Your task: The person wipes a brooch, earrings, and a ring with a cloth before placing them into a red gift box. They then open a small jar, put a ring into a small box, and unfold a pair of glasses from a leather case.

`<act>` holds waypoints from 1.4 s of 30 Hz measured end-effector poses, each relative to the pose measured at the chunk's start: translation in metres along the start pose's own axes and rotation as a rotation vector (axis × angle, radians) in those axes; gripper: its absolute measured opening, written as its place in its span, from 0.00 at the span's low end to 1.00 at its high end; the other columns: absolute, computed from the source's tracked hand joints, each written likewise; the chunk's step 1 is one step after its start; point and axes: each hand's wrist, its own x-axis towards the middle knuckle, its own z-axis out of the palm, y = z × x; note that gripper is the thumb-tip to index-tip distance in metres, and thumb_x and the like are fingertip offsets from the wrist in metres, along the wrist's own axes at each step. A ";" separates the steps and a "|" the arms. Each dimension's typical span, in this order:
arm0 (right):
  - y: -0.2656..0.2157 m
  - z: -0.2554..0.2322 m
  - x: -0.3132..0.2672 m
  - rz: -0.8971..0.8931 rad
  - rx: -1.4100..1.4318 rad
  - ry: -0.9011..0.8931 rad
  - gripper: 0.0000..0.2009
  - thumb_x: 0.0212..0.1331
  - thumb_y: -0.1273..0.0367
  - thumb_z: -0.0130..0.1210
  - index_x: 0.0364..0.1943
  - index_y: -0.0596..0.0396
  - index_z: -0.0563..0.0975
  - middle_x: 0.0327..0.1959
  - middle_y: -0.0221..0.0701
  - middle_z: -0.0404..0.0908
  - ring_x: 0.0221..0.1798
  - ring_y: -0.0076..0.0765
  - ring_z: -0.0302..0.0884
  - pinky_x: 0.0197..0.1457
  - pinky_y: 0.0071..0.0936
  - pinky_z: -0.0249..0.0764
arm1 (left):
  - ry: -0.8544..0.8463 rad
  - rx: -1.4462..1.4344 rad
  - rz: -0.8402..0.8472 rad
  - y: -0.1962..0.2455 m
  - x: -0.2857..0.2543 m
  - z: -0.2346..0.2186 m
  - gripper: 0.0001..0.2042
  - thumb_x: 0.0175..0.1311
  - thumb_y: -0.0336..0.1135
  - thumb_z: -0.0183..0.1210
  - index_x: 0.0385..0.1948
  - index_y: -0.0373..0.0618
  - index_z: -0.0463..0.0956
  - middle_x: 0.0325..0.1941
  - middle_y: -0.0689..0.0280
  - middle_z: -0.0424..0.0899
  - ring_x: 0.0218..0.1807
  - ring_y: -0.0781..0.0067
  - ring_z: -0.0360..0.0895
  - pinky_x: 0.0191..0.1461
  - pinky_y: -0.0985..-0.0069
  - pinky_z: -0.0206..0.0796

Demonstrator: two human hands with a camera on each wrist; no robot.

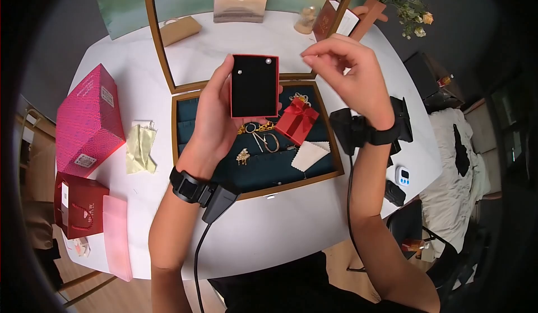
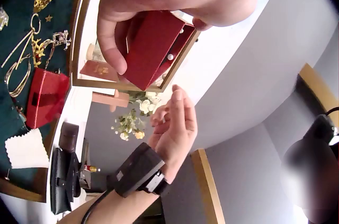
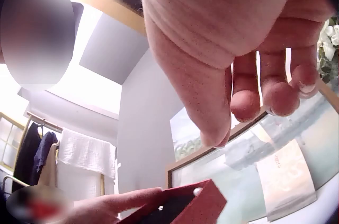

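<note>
My left hand [image 1: 212, 120] holds a small red box [image 1: 231, 97] with a black insert [image 1: 255, 94], thumb along its left side and fingers behind. A round pearl-like stud [image 1: 268, 61] sits at the insert's upper right, a smaller shiny piece [image 1: 240, 72] at upper left. Raised right of the box is my right hand [image 1: 356, 78], thumb and index tips close together, the other fingers bent. Whether anything tiny is between those tips cannot be told; the right wrist view shows the hand [image 3: 228, 38] above the box [image 3: 204, 205], apart from it.
Below the box lies a glass-lidded case [image 1: 252, 192] with gold jewelry [image 1: 269, 142], a red bowed box [image 1: 297, 121] and a white cloth [image 1: 310, 156]. Pink box [image 1: 89, 122], red bag [image 1: 84, 206] and yellowish cloth [image 1: 141, 148] stand left; a black pouch [image 1: 395, 192] and small device [image 1: 402, 176] lie right.
</note>
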 end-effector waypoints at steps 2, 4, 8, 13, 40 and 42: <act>-0.011 0.003 0.001 -0.092 -0.061 -0.042 0.05 0.54 0.71 0.65 0.33 0.56 0.83 0.22 0.26 0.72 0.22 0.21 0.67 0.27 0.21 0.65 | -0.008 0.021 -0.018 -0.005 0.002 -0.001 0.33 0.74 0.59 0.34 0.60 0.37 0.70 0.49 0.47 0.83 0.43 0.56 0.85 0.37 0.74 0.79; -0.014 0.008 0.002 -0.087 -0.073 -0.056 0.05 0.54 0.71 0.65 0.33 0.55 0.83 0.22 0.27 0.73 0.22 0.23 0.68 0.27 0.22 0.65 | 0.016 0.017 -0.027 -0.007 0.001 0.002 0.32 0.74 0.59 0.35 0.60 0.37 0.71 0.49 0.48 0.83 0.43 0.56 0.85 0.37 0.74 0.78; -0.014 0.016 0.002 -0.073 -0.117 -0.085 0.04 0.52 0.70 0.65 0.31 0.54 0.83 0.24 0.30 0.76 0.24 0.32 0.73 0.28 0.29 0.69 | 0.043 0.019 -0.042 -0.009 0.000 0.005 0.32 0.74 0.59 0.35 0.59 0.38 0.72 0.48 0.50 0.83 0.43 0.57 0.85 0.37 0.76 0.78; -0.014 0.028 0.000 -0.101 -0.210 -0.065 0.04 0.53 0.72 0.66 0.32 0.54 0.84 0.21 0.28 0.74 0.21 0.25 0.69 0.26 0.23 0.65 | 0.030 0.041 -0.037 -0.013 0.001 0.000 0.31 0.75 0.59 0.35 0.57 0.38 0.72 0.46 0.52 0.84 0.42 0.60 0.85 0.36 0.76 0.77; -0.010 0.038 0.003 0.083 -0.077 0.261 0.09 0.45 0.66 0.65 0.26 0.59 0.84 0.19 0.34 0.81 0.24 0.34 0.81 0.33 0.27 0.76 | 0.164 0.004 0.113 0.000 0.005 -0.016 0.24 0.75 0.56 0.41 0.54 0.46 0.73 0.46 0.63 0.83 0.45 0.69 0.82 0.41 0.70 0.75; 0.004 0.028 0.003 0.127 -0.154 0.165 0.09 0.46 0.66 0.64 0.26 0.58 0.84 0.19 0.34 0.81 0.24 0.34 0.81 0.33 0.27 0.76 | 0.245 -0.040 0.170 0.012 0.002 -0.020 0.23 0.75 0.56 0.42 0.51 0.46 0.74 0.44 0.64 0.84 0.43 0.67 0.83 0.40 0.67 0.76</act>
